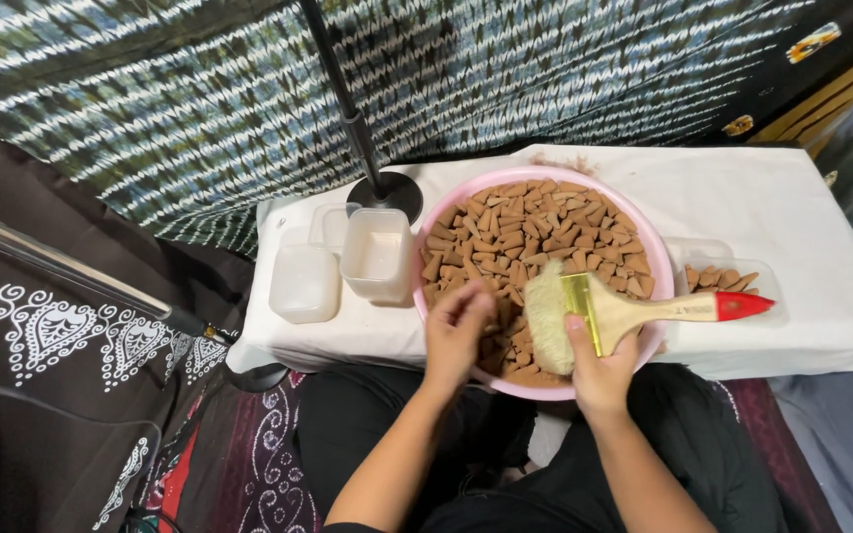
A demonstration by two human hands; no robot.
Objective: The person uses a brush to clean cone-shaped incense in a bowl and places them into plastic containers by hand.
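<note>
Nearest the camera, the person's forearms reach out over a dark lap to the pink bowl (425, 259) at the desk's near edge. The left hand (454, 336) has its fingers (473, 298) curled together over the near part of the heap, pinched on or about one brown cone (487, 288), though whether it is truly gripped cannot be told. The right hand (599, 370) has its fingers closed around the brass band of a wide brush (624, 314); the pale bristles lie down on the cones at the bowl's near rim, and the wooden handle with its red tip points away to the right. The bowl is heaped nearly full with cones (535, 229), small, tapered, matt reddish-brown, lying every way. To the right, touching the bowl, a clear tray (764, 296) holds only a handful of cones, so judging by that most of the work is left. To the left stand two clear tubs (377, 255), seemingly with nothing in them. The desk (792, 207) wears a white cloth with a little brown dust at the far rim of the bowl. A black stand (384, 192) rises behind the tubs, before a dark patterned cloth.
</note>
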